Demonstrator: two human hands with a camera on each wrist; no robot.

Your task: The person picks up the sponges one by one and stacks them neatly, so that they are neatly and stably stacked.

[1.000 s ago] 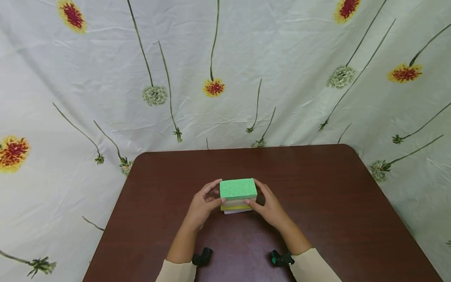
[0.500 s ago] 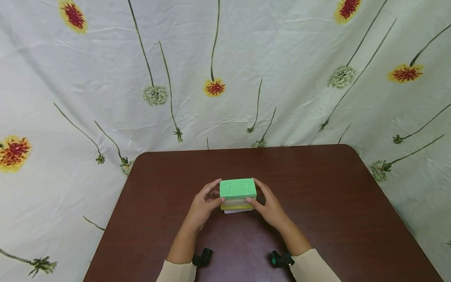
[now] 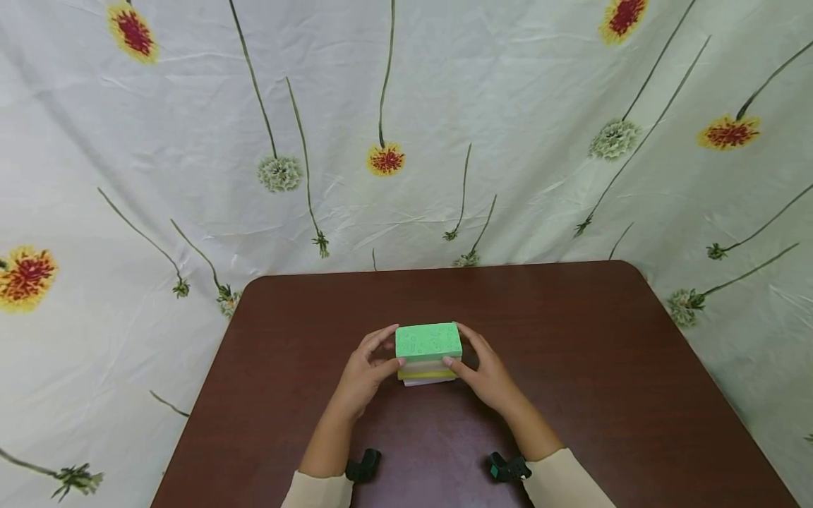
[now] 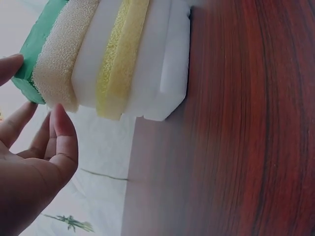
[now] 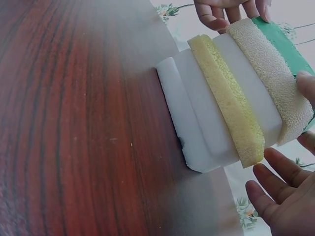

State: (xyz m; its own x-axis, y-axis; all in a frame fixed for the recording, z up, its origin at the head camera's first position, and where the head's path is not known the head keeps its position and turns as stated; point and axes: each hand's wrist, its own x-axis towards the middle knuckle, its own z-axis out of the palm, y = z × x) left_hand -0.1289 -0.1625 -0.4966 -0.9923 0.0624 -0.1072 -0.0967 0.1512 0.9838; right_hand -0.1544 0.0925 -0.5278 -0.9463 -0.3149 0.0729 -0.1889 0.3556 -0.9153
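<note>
A layered stack stands on the brown table, topped by a sponge with a green upper layer and beige foam below. Beneath it, the left wrist view shows a white block, a yellow sponge and more white pieces at the bottom. My left hand holds the left end of the green-topped sponge, thumb at its front corner and fingers behind. On the opposite end, my right hand grips the same sponge between thumb and fingers. Lower fingers of both hands hang beside the stack.
The dark wooden table has rounded far corners and reaches the hanging flower-printed cloth. Black straps sit at my wrists, by the light sleeves.
</note>
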